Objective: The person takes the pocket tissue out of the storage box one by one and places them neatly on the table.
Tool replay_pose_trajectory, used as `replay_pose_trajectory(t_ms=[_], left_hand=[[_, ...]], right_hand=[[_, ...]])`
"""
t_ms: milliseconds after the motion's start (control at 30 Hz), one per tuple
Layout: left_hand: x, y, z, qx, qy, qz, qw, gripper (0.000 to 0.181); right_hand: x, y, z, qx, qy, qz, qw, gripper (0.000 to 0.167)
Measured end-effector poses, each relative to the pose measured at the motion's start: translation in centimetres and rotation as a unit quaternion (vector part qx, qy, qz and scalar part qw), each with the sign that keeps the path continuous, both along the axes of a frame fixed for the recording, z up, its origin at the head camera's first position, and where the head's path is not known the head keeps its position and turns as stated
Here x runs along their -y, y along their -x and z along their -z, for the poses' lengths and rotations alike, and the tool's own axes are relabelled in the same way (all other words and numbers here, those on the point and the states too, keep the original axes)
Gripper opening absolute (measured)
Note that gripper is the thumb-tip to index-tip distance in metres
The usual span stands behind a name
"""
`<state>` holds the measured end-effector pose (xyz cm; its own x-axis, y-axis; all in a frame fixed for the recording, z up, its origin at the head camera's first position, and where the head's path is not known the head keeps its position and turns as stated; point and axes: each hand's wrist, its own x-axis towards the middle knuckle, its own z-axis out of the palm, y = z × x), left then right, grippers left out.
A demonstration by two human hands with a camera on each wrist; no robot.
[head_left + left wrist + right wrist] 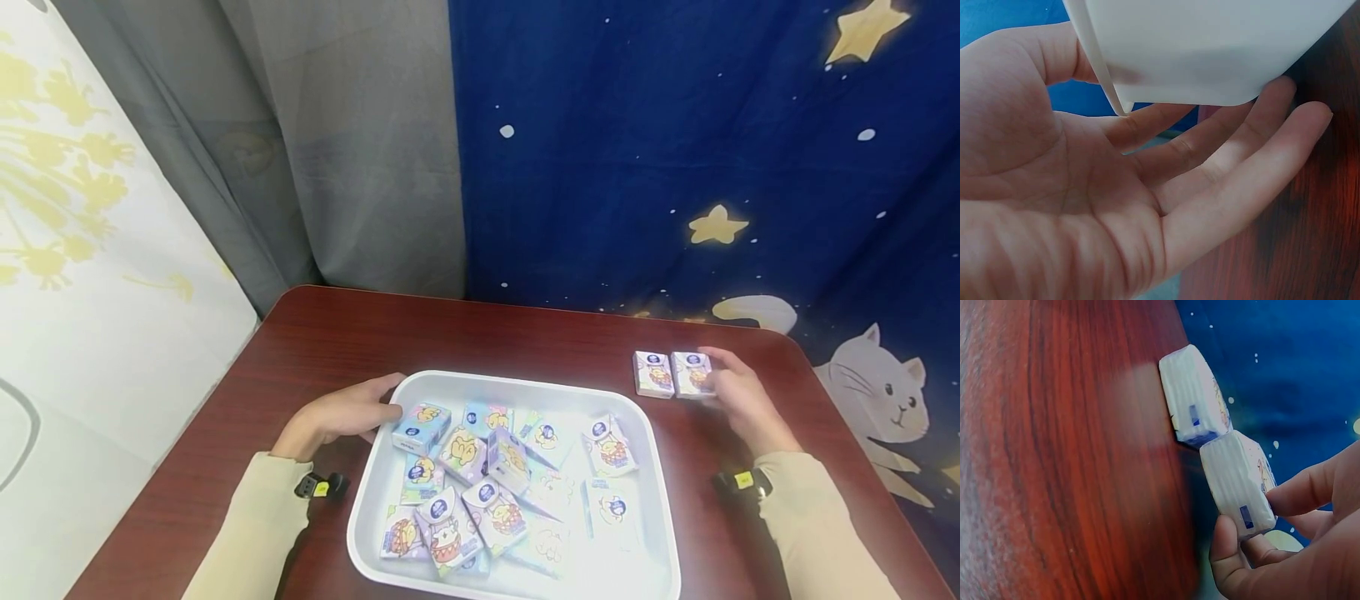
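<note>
My right hand (742, 408) pinches a small tissue pack (688, 373) at the far right of the table. Directly left of it lies a second tissue pack (653, 375), nearly level with it. In the right wrist view the folded white side of the held pack (1235, 481) shows, with thumb and fingers around its near end. My left hand (341, 417) grips the white tray (525, 385) at its upper left corner. The left wrist view has the thumb over the rim and the other fingers under the tray wall (1185, 69). Several blue and purple tissue packs (461, 454) lie jumbled in the tray.
The dark red wooden table (465, 333) ends at a grey curtain (375, 167) and a blue star-print curtain (600, 208). A white sheet with yellow print (112, 250) hangs along the left side. Inside the tray, packs lie overlapping on the left.
</note>
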<state>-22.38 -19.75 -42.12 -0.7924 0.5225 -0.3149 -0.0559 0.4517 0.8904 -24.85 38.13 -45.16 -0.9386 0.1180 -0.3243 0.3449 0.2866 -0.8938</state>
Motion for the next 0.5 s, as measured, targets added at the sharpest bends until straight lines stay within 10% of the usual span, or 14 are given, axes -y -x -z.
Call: replay_pose_trajectory(t_ms=[500], left_hand=[[-0.02, 0.11, 0.12, 0.003, 0.001, -0.004, 1.0, 0.047]], right_hand=[[0.08, 0.38, 0.83, -0.024, -0.128, -0.036, 0.9909, 0.072]])
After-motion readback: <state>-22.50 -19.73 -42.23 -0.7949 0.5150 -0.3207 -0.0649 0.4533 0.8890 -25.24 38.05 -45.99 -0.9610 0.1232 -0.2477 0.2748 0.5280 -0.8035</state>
